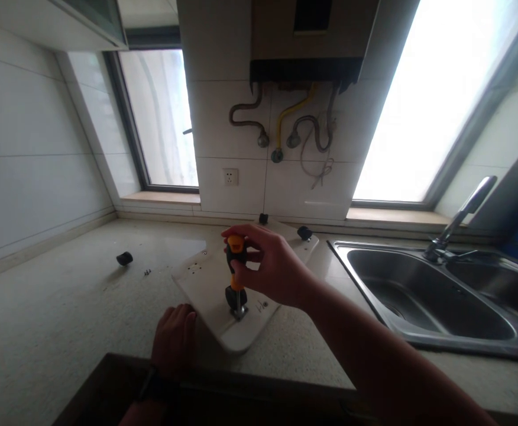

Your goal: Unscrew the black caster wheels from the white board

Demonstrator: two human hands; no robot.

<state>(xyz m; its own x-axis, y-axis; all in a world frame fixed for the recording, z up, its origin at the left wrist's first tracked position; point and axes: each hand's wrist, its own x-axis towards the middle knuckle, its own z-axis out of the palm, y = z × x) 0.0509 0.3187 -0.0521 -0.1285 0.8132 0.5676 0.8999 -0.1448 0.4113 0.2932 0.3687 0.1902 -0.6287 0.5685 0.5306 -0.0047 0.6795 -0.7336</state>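
My right hand [270,260] is wrapped round the handle of an orange and black screwdriver [236,251], held upright. Its shaft runs down to the metal mounting plate of a black caster wheel [236,297] on a pale board [217,284]. Two more casters, a right one [304,232] and a far one [263,219], stand on the board's back part. Small holes show at its left corner. Close to the board's left edge, my left hand [174,334] rests with curled fingers at the counter's front; what they hold, if anything, is hidden.
A loose caster [125,258] and several small screws [147,272] lie on the speckled counter [64,302] to the left. On the right is a steel sink [365,296] with a faucet [458,219]. Pipes [281,124] hang below a wall-mounted water heater [307,47].
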